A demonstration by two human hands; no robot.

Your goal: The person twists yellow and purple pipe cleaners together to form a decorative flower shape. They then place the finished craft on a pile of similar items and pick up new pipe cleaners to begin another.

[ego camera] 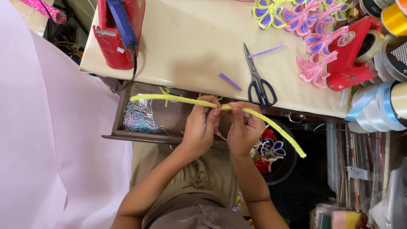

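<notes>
I see my left hand [200, 127] and right hand [243, 129] side by side over the open wooden drawer [127, 127], both pinching the long fuzzy yellow pipe cleaner [186, 100] at its middle — fingertips pressed together on it. It stretches from upper left, above the drawer, down to lower right. Black-handled scissors [257, 78] lie near on the cream tabletop [190, 42], purple sticks beside them — pink and purple ribbon flowers [311, 25] further off

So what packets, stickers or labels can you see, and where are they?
Round label: on the red tape dispenser, top right; pale with a red rim.
Clear plastic bag: in the open drawer, left; holds blue and pink strands.
White tag: lower right, among clear packets.
</notes>
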